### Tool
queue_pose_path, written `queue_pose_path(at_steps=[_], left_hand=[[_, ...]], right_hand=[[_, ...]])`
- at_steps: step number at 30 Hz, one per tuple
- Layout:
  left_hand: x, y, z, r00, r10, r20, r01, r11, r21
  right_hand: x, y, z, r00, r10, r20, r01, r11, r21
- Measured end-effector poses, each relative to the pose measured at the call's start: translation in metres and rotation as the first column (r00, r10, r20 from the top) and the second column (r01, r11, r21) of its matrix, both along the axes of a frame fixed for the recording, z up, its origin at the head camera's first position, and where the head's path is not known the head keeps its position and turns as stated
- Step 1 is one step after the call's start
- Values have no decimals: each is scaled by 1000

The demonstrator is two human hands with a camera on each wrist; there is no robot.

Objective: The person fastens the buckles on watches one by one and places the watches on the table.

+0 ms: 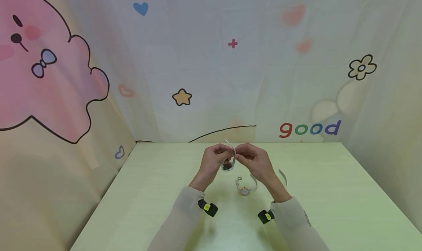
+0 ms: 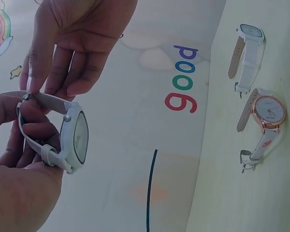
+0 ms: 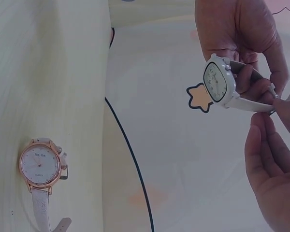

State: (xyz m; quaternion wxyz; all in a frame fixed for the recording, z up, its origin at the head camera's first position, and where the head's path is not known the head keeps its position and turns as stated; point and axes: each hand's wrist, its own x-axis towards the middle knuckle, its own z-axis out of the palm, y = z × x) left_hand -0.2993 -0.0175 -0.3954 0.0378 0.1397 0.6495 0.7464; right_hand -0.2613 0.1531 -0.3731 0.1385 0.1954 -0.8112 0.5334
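Held the white watch (image 2: 80,137) above the desk (image 1: 132,207), pinched by left hand (image 1: 210,163) and right hand (image 1: 258,162); seemed to be working the buckle (image 2: 26,96), partly hidden; likely needed the strap (image 3: 253,105) guided steadily next.

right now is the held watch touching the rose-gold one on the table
Apart: the left wrist view shows backdrop plainly between the held watch and the rose-gold watch.

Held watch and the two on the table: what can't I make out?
- Head view: white tabletop watch, its case hidden by the right arm.
- Left wrist view: held watch, fastening partly covered by fingers.
- Head view: rose-gold watch, dial markings too small.
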Motion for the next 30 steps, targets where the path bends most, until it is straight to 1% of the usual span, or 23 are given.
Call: queue_pose_path(at_steps=[3,5,10,12,14,17,19,23,27,30], left_hand=[[1,-1,0,1000,-19,-9,19,1000,-2],[0,-3,0,999,-41,-26,41,999,-13],[0,-7,1,992,-96,-87,88,991,-98],[0,-7,1,989,-93,-112,76,987,-142],[-1,-6,1,988,-78,-134,56,984,-168],[1,-4,2,986,-48,-158,17,981,-196],[1,-3,2,985,-37,-171,2,979,-203],[1,-2,2,983,-22,-184,-20,975,-222],[1,-1,2,982,-10,-188,-37,969,-243],[0,-1,1,981,-7,-192,-42,967,-250]], right_hand=[[-8,3,-10,1000,-7,4,7,1000,-10],[-10,5,-13,1000,-9,4,9,1000,-22],[-13,8,-14,1000,-13,-14,13,999,-48],[-14,10,-14,1000,-21,-21,20,999,-44],[-13,11,-13,999,-26,-24,25,999,-45],[-14,12,-12,999,-29,-21,28,998,-56],[-13,12,-12,999,-33,-12,33,997,-64],[-11,9,-9,999,-51,8,52,997,-65],[-1,4,2,998,-59,15,60,997,-50],[0,4,3,998,-60,16,60,997,-44]])
